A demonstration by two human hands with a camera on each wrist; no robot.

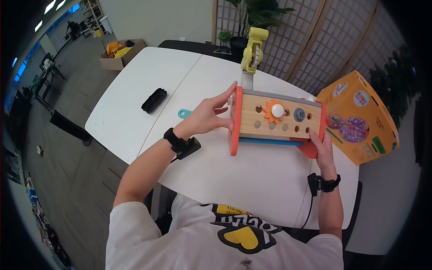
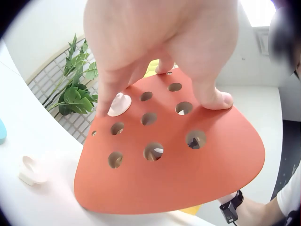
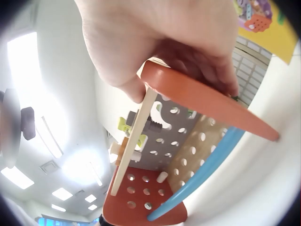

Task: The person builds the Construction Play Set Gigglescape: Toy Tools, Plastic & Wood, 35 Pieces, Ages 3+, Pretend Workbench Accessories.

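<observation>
Both hands hold a wooden toy toolbox (image 1: 252, 100) with red end panels and a blue handle (image 1: 270, 141) along its near side. My left hand (image 1: 209, 114) lies spread on the outer face of the holed red panel (image 2: 174, 174), thumb pressed flat on it. One finger reaches a white cap (image 2: 120, 104) set in that panel. At the opposite end my right hand (image 1: 325, 150) grips the other red panel (image 3: 202, 96), thumb on the wooden board and fingers behind. An orange gear (image 1: 271, 118) with a white bolt head (image 1: 277, 110) and a grey screw head (image 1: 299, 115) sit in the board.
On the white table (image 1: 130, 90) lie a black case (image 1: 154, 100) and a flat teal piece (image 1: 184, 113). A white plastic piece (image 2: 33, 170) rests left of the toolbox. Behind it stands a yellow device (image 1: 254, 49); an orange box (image 1: 360, 119) is at the right.
</observation>
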